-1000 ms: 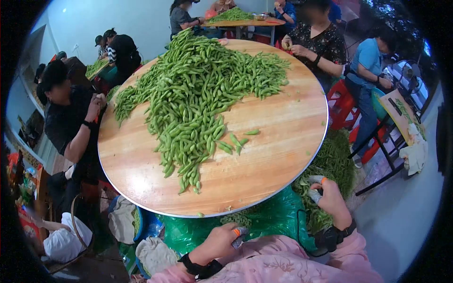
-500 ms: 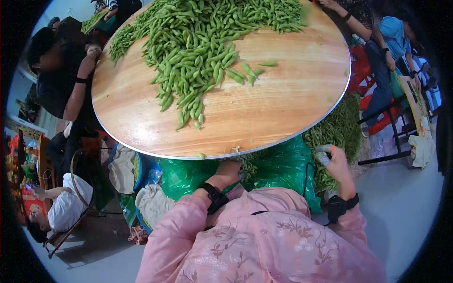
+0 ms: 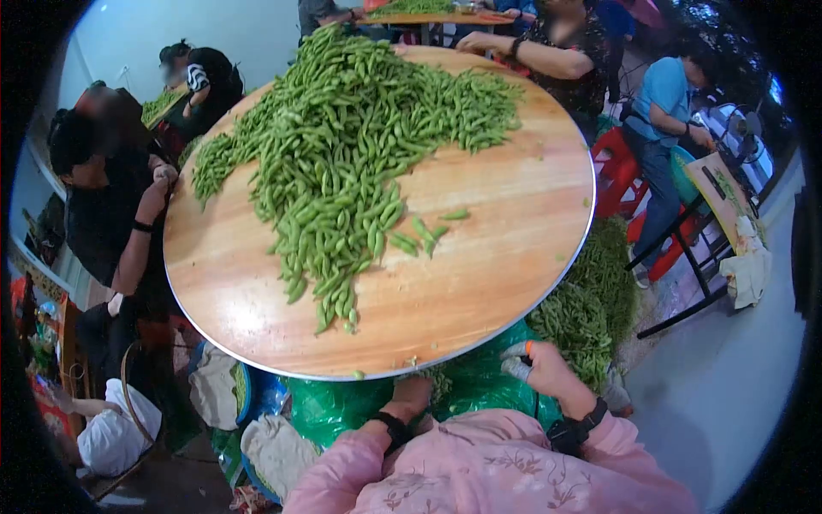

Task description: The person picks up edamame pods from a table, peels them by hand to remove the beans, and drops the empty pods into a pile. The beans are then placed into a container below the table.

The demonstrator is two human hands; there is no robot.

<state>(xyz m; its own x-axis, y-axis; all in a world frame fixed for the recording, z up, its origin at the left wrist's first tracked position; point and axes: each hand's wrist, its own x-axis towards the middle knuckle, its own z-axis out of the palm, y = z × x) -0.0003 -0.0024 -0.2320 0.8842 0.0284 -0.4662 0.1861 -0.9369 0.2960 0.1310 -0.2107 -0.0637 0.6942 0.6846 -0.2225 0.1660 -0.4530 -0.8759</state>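
Note:
A big heap of green pods (image 3: pixel 342 137) lies on the round wooden table (image 3: pixel 479 257), with a few loose pods to its right. My left hand (image 3: pixel 413 392) is at the table's near edge, beside green plastic (image 3: pixel 325 407); its fingers are largely hidden by the edge and some small pods. To the right, my right hand (image 3: pixel 541 368) is over the green plastic near a pile of pods on the floor, its covered fingertips bent inward. Whether anything is between those fingers is too small to make out.
Co-workers sit around the table, one person (image 3: pixel 111 188) at the left and another (image 3: pixel 565 60) at the far right. Blue tubs with grey cloths (image 3: pixel 278 445) stand at lower left. A pod pile (image 3: pixel 591 300) and a side table (image 3: pixel 728 201) are at right.
The view has tilted up, so the table sits lower and more of the room shows. My right hand has moved left, closer to my left hand and the table edge.

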